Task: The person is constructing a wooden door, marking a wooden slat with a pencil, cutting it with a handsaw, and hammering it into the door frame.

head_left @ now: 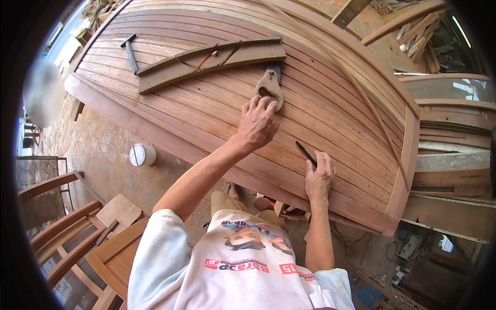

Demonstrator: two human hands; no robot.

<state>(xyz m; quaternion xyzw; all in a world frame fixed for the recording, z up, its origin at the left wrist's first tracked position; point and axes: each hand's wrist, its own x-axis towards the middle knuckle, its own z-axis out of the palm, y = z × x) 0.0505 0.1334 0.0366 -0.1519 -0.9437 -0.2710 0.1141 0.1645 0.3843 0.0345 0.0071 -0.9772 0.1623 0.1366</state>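
My left hand (258, 123) reaches forward over the slatted wooden panel (206, 111), its fingers curled at the near end of a handsaw's wooden handle (269, 85). Most of the saw's blade is hidden under a curved wooden piece (181, 67). Lower and to the right, my right hand (320, 175) holds a slim, dark, pencil-like tool (305, 152), which points away to the upper left. Its exact kind is too small to make out. A hammer (130, 53) lies on the panel beyond the curved piece's left end.
A long thin wooden strip (356, 85) runs along the panel's right side. On the floor to the left stands a white bucket (142, 154). Wooden frames (67, 243) are stacked at the lower left, and more curved frames (454, 119) lie to the right.
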